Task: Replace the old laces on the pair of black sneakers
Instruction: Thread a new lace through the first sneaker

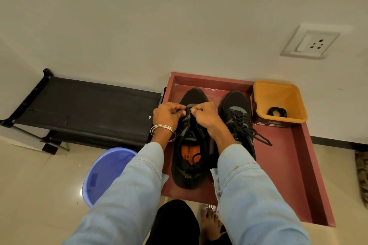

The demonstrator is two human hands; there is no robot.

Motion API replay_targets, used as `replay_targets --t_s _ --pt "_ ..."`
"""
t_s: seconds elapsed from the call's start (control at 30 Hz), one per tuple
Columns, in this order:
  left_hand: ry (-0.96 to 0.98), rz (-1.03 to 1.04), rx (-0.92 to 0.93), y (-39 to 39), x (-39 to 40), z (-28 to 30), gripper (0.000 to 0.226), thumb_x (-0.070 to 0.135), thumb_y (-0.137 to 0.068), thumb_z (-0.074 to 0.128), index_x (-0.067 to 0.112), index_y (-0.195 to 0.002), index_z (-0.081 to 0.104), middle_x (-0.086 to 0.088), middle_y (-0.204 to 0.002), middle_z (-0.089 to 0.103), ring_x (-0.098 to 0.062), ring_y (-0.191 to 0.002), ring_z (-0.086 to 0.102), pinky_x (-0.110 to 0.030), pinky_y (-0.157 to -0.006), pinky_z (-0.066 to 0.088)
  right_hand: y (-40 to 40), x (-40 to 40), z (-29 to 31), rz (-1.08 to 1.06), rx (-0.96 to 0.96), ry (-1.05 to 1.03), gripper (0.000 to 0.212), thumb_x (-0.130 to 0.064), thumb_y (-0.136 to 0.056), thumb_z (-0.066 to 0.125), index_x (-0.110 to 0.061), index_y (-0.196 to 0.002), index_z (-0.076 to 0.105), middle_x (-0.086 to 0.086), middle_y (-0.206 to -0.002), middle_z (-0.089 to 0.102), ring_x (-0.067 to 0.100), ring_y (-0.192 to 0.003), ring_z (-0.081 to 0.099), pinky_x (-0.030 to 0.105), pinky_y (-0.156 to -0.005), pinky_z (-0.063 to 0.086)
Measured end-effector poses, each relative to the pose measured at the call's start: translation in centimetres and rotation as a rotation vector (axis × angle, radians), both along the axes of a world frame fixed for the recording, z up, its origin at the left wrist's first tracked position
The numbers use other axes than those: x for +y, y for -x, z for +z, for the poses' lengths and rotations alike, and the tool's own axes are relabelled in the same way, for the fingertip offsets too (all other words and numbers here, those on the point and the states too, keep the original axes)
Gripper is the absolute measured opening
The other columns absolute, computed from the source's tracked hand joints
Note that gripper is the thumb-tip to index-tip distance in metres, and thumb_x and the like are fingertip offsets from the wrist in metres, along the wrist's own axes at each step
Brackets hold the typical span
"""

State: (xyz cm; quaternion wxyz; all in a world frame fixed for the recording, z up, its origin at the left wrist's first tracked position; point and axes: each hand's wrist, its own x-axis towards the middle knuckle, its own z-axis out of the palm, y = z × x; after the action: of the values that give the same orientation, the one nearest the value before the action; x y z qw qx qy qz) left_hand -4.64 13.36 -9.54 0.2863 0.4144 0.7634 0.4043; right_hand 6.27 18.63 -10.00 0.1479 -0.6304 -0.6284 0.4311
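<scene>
Two black sneakers stand side by side in a maroon tray [282, 165]. The left sneaker [189, 157] has its throat spread wide, showing an orange insole, with a loose black lace end lying inside. My left hand [169, 114] and my right hand [205, 115] meet over the lowest eyelets near its toe, both with fingers curled, pinching at the eyelet flaps or a lace; which one is hidden by the fingers. The right sneaker [237, 119] is fully laced, its black lace ends trailing onto the tray.
A yellow tub [278, 103] at the tray's back right corner holds a coiled black lace [277, 111]. A black fabric rack [85, 109] stands to the left against the wall. A blue plastic basin [105, 173] sits on the floor by my left arm. My bare foot [211, 223] is below the tray.
</scene>
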Motion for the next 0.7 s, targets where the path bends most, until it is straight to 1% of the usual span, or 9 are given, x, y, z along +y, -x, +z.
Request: replay_targets --t_s 0.07,0.13,0.2,0.3,0.4,0.47,0.53,0.6,0.7 --pt "0.012 0.006 0.01 -0.1 -0.2 0.1 0.017 0.013 -0.076 0.077 0.018 -0.091 0.076 0.0 -0.089 0.073 -0.01 -0.081 0.066 -0.021 -0.081 0.052 -0.5 0.0 0.8 0.022 0.055 0.026 0.045 -0.015 -0.089 0.058 -0.027 -0.046 0.065 0.01 -0.101 0.06 0.031 -0.094 0.055 0.037 -0.081 0.047" --pt "0.018 0.006 0.029 -0.2 -0.4 0.1 0.017 0.016 -0.076 0.077 0.021 -0.092 0.076 0.001 -0.088 0.073 -0.011 -0.081 0.067 -0.022 -0.08 0.053 -0.8 -0.2 1.9 0.003 0.099 0.009 0.023 -0.008 -0.089 0.062 -0.012 -0.072 0.076 0.013 -0.1 0.069 0.022 -0.097 0.062 0.031 -0.08 0.05" --pt "0.017 0.008 0.042 -0.3 -0.5 0.2 0.017 0.017 -0.077 0.076 0.022 -0.093 0.076 0.001 -0.088 0.074 -0.01 -0.082 0.068 -0.02 -0.079 0.052 -1.0 -0.3 2.3 -0.028 0.102 -0.057 0.012 -0.007 -0.087 0.066 -0.002 -0.084 0.077 0.011 -0.093 0.073 0.02 -0.09 0.066 0.03 -0.078 0.052" --pt "0.022 0.022 0.052 -0.4 -0.5 0.4 0.017 0.018 -0.077 0.076 0.022 -0.093 0.076 0.0 -0.088 0.074 -0.011 -0.082 0.067 -0.019 -0.077 0.05 -1.0 -0.5 2.3 -0.06 0.064 -0.128 0.009 -0.003 -0.085 0.068 -0.004 -0.084 0.077 0.009 -0.09 0.074 0.02 -0.087 0.068 0.033 -0.078 0.057" --pt "0.016 0.004 0.095 -0.5 -0.5 0.6 0.016 0.017 -0.078 0.075 0.019 -0.094 0.076 -0.001 -0.091 0.074 -0.013 -0.084 0.067 -0.022 -0.079 0.051 -0.9 -0.5 2.1 0.005 -0.007 -0.204 0.011 0.0 -0.081 0.068 -0.005 -0.079 0.077 0.008 -0.084 0.074 0.02 -0.081 0.069 0.035 -0.076 0.057" --pt "0.001 -0.008 0.132 -0.6 -0.5 0.7 0.016 0.015 -0.078 0.075 0.016 -0.094 0.076 -0.002 -0.093 0.073 -0.015 -0.085 0.067 -0.024 -0.082 0.052 -0.7 -0.5 2.0 0.066 -0.072 -0.254 0.012 -0.002 -0.079 0.068 -0.008 -0.074 0.077 0.007 -0.084 0.073 0.021 -0.077 0.067 0.037 -0.071 0.058" --pt "-0.011 -0.009 0.15 -0.7 -0.4 0.7 0.016 0.013 -0.078 0.075 0.014 -0.094 0.076 -0.004 -0.094 0.073 -0.016 -0.085 0.067 -0.023 -0.082 0.052 -0.6 -0.4 1.7 0.085 -0.132 -0.284 0.019 -0.006 -0.078 0.067 -0.017 -0.063 0.072 0.005 -0.083 0.07 0.022 -0.077 0.065 0.036 -0.063 0.056" --pt "0.001 -0.005 0.131 -0.7 -0.3 0.8 0.017 0.013 -0.078 0.074 0.012 -0.095 0.076 -0.005 -0.093 0.073 -0.016 -0.084 0.068 -0.02 -0.081 0.05 -0.6 -0.3 1.2 0.088 -0.158 -0.286 0.028 -0.006 -0.078 0.065 -0.022 -0.055 0.063 0.0 -0.077 0.066 0.023 -0.082 0.062 0.036 -0.063 0.047" --pt "0.015 0.0 0.072 -0.7 -0.2 1.0 0.018 0.01 -0.079 0.074 0.009 -0.097 0.075 -0.007 -0.093 0.073 -0.011 -0.08 0.065 -0.012 -0.078 0.045 -0.6 -0.6 0.9 0.018 -0.148 -0.234 0.02 -0.017 -0.084 0.064 -0.027 -0.068 0.071 -0.001 -0.098 0.067 0.022 -0.104 0.052 0.043 -0.075 0.033"
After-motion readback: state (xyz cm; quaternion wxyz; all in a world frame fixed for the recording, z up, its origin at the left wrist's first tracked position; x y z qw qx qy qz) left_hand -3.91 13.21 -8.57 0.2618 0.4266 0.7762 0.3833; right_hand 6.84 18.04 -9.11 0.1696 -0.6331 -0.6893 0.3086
